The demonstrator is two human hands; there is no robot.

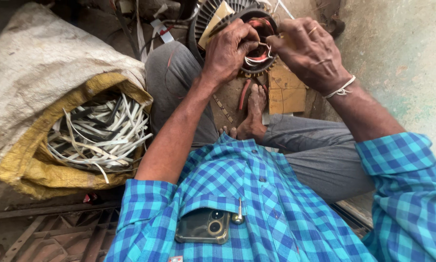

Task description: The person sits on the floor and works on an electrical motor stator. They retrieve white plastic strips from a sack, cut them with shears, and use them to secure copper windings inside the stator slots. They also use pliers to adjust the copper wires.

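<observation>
As seen from nearest the chest: phone (203,225) in pocket of blue check shirt (257,194), small metal pin beside it. Grey trousers (315,155) next, legs folded, bare foot (253,109) tucked between knees. Sack (43,77) off to left side, mouth rolled open, stuffed with white and grey strips (99,133). Cardboard piece (285,90) flat on ground just beyond foot. Further out, both hands at round finned motor part (213,17), copper winding visible inside its bore. Left hand (227,48) draped over rim, fingers curled, thumb and forefinger pinching white wires (258,57) at edge of opening. Right hand (309,48) opposite, touching same rim, fingertips pressed together at wire bundle; can't tell exactly which strand is pinched. White thread band on right wrist, rings on fingers. Greenish wall (407,63) along right side.
</observation>
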